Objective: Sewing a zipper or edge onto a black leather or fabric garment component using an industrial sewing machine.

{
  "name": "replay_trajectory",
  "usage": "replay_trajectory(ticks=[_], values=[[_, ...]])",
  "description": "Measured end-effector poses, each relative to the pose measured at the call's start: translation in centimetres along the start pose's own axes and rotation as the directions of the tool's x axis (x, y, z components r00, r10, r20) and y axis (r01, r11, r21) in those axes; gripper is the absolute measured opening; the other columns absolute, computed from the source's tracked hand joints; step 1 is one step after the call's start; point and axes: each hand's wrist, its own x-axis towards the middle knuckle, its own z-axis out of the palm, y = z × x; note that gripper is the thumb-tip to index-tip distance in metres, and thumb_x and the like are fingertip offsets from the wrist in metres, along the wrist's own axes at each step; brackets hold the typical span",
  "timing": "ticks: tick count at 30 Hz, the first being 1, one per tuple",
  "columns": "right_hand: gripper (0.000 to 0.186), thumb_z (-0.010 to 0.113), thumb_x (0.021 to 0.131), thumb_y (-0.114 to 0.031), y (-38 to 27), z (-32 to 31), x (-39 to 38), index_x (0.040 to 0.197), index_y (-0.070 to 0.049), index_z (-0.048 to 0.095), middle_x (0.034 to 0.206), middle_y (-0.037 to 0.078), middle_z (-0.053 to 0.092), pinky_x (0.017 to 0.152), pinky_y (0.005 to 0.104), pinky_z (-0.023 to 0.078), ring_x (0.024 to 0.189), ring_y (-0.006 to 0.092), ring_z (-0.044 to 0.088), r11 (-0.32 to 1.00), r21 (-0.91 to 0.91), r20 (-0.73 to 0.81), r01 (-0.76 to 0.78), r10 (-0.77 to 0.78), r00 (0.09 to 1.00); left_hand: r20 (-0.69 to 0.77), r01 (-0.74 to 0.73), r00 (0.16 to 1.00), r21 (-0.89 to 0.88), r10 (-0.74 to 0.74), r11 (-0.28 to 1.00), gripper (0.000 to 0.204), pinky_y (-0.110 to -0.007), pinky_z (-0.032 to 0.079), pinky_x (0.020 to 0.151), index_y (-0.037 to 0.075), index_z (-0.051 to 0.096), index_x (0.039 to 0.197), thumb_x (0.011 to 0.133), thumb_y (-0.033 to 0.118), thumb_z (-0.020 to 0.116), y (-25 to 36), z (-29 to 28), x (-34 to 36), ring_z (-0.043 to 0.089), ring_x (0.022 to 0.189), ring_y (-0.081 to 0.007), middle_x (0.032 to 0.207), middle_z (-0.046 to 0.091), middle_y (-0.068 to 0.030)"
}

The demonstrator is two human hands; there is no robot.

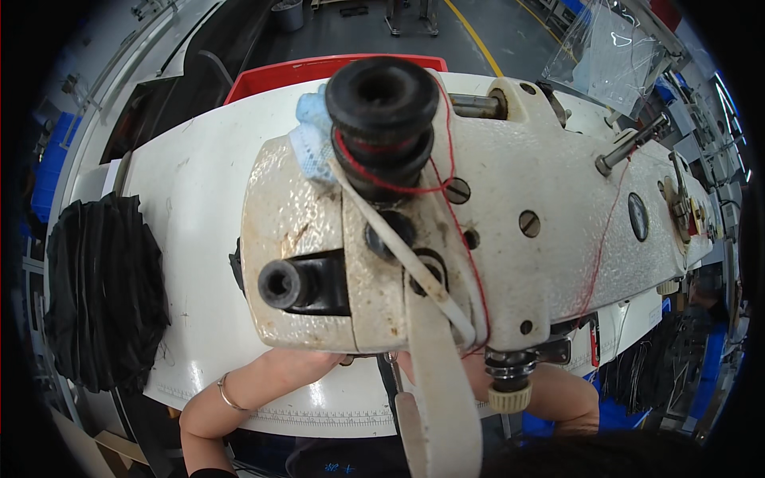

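Two hands [309,366] are partly hidden by one sewing machine [570,231].

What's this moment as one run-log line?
left hand: partly hidden by sewing machine, grip unclear | right hand: likewise | red thread: on machine | black fabric pile: far left

From my station I count one sewing machine [510,271], one white table [199,239], and two arms, left [275,386] and right [566,394]. The two hands, left [319,360] and right [476,378], are mostly hidden from me. I also get one bracelet [225,396], one blue-and-white rag [314,147], two heaps of black cloth [103,291], one red bin [263,79], one bucket [288,14] and two yellow floor lines [474,37].
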Motion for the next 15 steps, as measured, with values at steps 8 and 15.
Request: replay_trajectory(ticks=[8,15], values=[[0.019,0.057,0.058,-0.013,-0.5,-0.4,0.0,0.068,0.003,0.060,0.085,0.027,0.059,0.078,0.0520,0.047,0.085,0.0415,0.054,0.998,-0.047,0.034,-0.050,0.051,0.998,0.171,0.071,0.984,-0.164,-0.043,0.984,0.045,-0.044,0.045,0.083,-0.003,0.062,0.100,0.056,0.007,0.062,-0.6,1.4,-0.4,0.057,0.096,-0.0366,0.102,0.061,-0.0192],[0.023,0.060,0.065,-0.015,-0.1,-0.5,-0.2,0.083,0.000,0.060,0.092,0.021,0.060,0.081,0.0450,0.047,0.090,0.0344,0.057,0.975,-0.220,0.061,-0.028,0.042,0.997,0.250,0.150,0.962,-0.154,-0.108,0.977,0.031,-0.040,0.050,0.079,0.002,0.064,0.101,0.070,0.007,0.065,0.1,-1.4,1.2,0.062,0.089,-0.0336,0.097,0.063,-0.0162]])
